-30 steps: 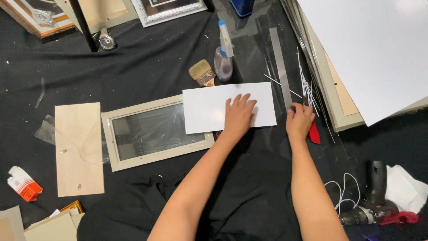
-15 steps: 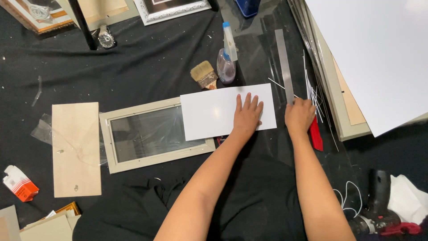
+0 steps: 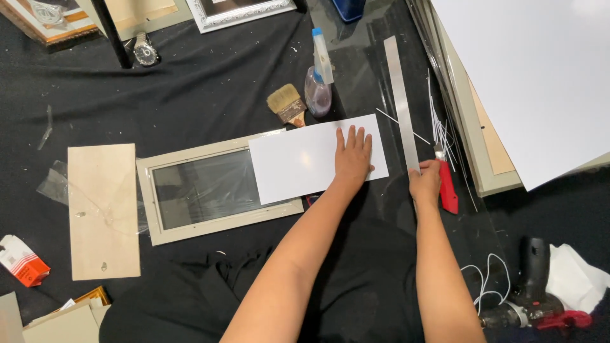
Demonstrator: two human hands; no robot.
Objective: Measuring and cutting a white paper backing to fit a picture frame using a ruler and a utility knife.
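left hand (image 3: pixel 353 155) flat, fingers spread; right hand (image 3: pixel 425 181) curled closed, both arms outstretched

- The right hand (image 3: pixel 424 183) has pulled back toward the body and now grips the near end of the metal ruler (image 3: pixel 401 101); earlier it lay further up over the ruler's end.
- The red knife (image 3: pixel 447 187), earlier half hidden by that hand, now shows just right of the ruler.
- The left hand (image 3: pixel 353 159) has slid rightward on the white card (image 3: pixel 298 162), nearer the ruler.

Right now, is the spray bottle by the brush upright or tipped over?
Tipped: the spray bottle lies flat on the black cloth, nozzle pointing away.
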